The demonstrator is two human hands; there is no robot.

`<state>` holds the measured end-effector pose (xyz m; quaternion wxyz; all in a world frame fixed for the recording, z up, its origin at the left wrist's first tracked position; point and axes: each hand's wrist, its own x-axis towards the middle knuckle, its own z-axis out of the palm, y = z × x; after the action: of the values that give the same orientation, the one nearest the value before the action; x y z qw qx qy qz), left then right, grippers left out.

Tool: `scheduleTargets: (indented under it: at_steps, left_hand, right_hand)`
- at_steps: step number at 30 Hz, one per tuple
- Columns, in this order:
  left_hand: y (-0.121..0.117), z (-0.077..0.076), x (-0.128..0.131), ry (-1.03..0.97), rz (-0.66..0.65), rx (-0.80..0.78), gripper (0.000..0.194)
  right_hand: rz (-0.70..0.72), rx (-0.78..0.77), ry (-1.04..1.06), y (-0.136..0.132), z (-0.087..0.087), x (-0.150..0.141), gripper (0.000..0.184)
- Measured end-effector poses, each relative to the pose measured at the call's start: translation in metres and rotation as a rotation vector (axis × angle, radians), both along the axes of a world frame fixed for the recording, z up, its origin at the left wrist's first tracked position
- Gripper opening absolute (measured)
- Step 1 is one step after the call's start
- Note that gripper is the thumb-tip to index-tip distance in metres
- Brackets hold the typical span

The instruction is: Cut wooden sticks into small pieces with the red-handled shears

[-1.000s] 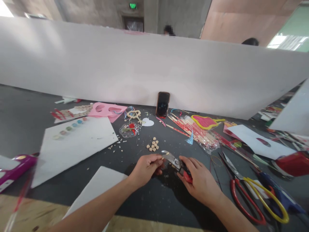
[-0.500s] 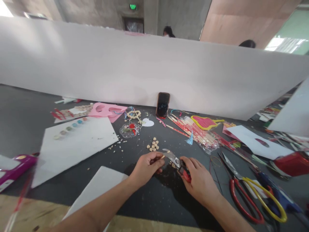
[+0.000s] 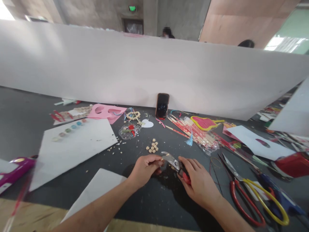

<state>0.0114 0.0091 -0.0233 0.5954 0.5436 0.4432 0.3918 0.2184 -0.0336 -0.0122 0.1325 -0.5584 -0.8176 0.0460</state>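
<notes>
My right hand [image 3: 199, 180] is wrapped around the red handles of a pair of pruning shears [image 3: 174, 161], whose curved blades point left. Between the thumb and fingers of my left hand [image 3: 146, 169] is a thin pale wooden stick [image 3: 163, 157]; its end meets the shears' blades. My left fingers hide most of the stick. Just beyond the hands lies a small pile of flower-shaped wooden pieces [image 3: 152, 147]. A few more bits sit under the shears, partly covered.
Large scissors [image 3: 241, 180] and a blue glue gun [image 3: 280, 193] lie right. Bagged red-and-pale sticks [image 3: 200, 135] are behind. A phone [image 3: 162, 105] leans against the white partition [image 3: 135, 71]. White boards [image 3: 77, 138] and a purple tool [image 3: 18, 172] are left.
Both hands sit slightly lower in the picture, as the view has shifted a little. The stick stays pinched at the shears' blades, and the grips look the same.
</notes>
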Motion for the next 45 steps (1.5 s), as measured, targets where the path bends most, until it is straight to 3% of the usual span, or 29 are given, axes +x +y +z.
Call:
scheduleTargets:
  at_steps: [12,22,32,45]
  left_hand:
    - [-0.0024,-0.0024,-0.0008,-0.003,-0.026,-0.014,0.019]
    - [0.0006,-0.0051,0.0003,-0.053,-0.026,0.028,0.014]
    - [0.0002,-0.0042,-0.0021,0.061,-0.030,0.054,0.018]
    - [-0.0006,-0.0040,-0.0023,0.097,-0.027,0.020,0.023]
  right_hand:
    - [-0.022,-0.069,0.016,-0.0035,0.0004,-0.0029,0.044]
    - [-0.031,-0.014,0.004,-0.0017,-0.0018,-0.0032,0.045]
    - [0.014,0.027,-0.025,0.0003,0.0001,-0.0019,0.045]
    - [-0.007,-0.039,-0.026,0.0000,0.0006,-0.0019,0.047]
